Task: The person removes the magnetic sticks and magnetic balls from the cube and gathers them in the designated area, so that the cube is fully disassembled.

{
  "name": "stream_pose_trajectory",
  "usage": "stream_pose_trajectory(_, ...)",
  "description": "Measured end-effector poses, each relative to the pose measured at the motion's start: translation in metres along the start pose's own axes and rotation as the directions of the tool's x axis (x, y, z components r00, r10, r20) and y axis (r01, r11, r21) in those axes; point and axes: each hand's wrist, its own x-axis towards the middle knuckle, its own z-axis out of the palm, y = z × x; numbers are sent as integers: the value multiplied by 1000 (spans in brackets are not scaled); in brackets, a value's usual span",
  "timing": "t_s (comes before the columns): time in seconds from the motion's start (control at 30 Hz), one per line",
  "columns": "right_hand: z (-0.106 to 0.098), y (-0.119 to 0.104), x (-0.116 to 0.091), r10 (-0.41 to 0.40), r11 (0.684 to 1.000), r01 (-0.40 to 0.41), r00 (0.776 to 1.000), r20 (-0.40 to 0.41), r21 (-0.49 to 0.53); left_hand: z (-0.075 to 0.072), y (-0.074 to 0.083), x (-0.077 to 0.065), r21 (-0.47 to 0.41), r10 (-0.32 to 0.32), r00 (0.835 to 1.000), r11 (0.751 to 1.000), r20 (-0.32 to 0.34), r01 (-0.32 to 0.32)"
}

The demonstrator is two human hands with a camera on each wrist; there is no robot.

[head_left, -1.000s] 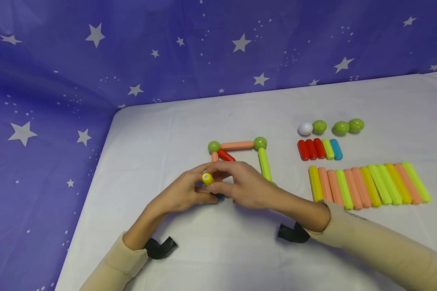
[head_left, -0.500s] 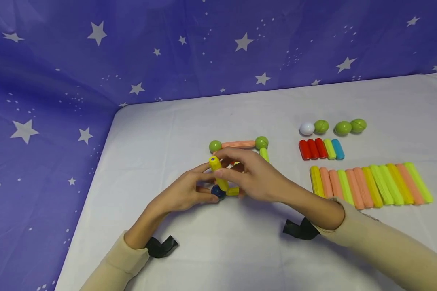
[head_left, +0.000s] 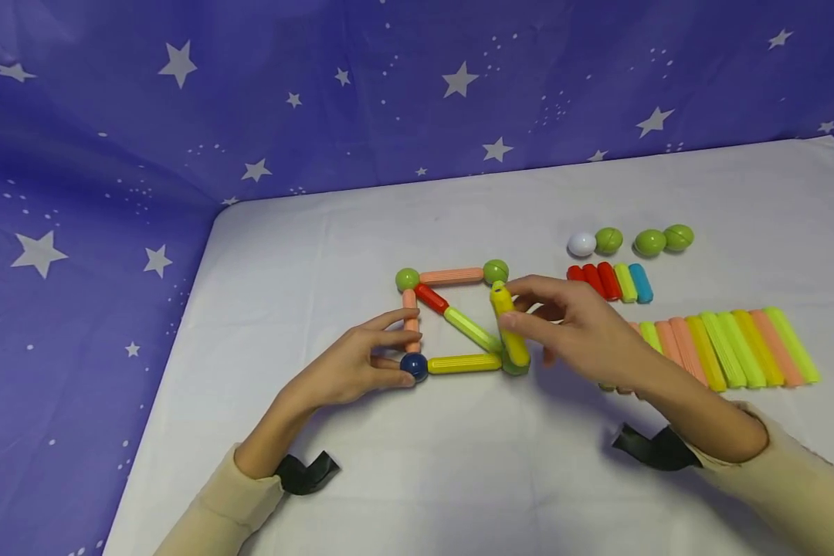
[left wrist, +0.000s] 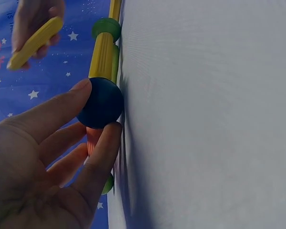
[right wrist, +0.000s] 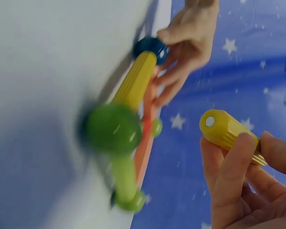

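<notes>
A flat frame of magnetic sticks and balls lies on the white table. My left hand [head_left: 357, 359] pinches its dark blue ball [left wrist: 101, 102] at the near left corner. A yellow stick [head_left: 464, 364] joins that ball to a green ball [right wrist: 113, 128] at the near right corner. Salmon sticks form the far side [head_left: 453, 276] and left side. A red and lime diagonal [head_left: 472, 330] crosses the inside. In my right hand [head_left: 587, 336] a second yellow stick [right wrist: 226, 130] is held between thumb and fingers. It is raised over the near right corner, partly hiding the frame's right side in the head view.
To the right lies a row of long salmon, lime and yellow sticks [head_left: 726, 351], partly behind the right forearm. Several short sticks [head_left: 608, 280] lie beyond it. Farther back are a white ball [head_left: 581, 245] and several green balls [head_left: 649, 242]. A starry blue cloth [head_left: 361, 93] hangs behind.
My right hand has moved right with the yellow stick, from above the dark blue ball to above the near right green ball. My left hand has stayed at the dark blue ball.
</notes>
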Motion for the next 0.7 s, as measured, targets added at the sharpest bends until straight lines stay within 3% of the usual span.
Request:
stream_pose_trajectory(0.2, -36, 31, -34, 19, 998, -25, 996, -93, -64, 1, -1, 0, -15, 3, 1000, 1000, 4, -3)
stream_pose_trajectory(0.33, -60, 54, -56, 66, 987, -92, 981, -185, -133, 1, 0, -1, -9, -7, 1000, 1000, -1, 7)
stream_pose_trajectory(0.57, -94, 87, -87, 187, 903, -304, 914, -361, -303, 1, -1, 0, 4, -13, 1000, 1000, -13, 13)
stream_pose_trajectory(0.63, -103, 97, -95, 183, 888, -334, 888, -422, -316, 1, -1, 0, -1, -13, 1000, 1000, -14, 13)
stream_pose_trajectory(0.7, -114, 109, -101, 178, 896, -342, 862, -474, -285, 2, -1, -1, 2, -19, 1000, 1000, -16, 19)
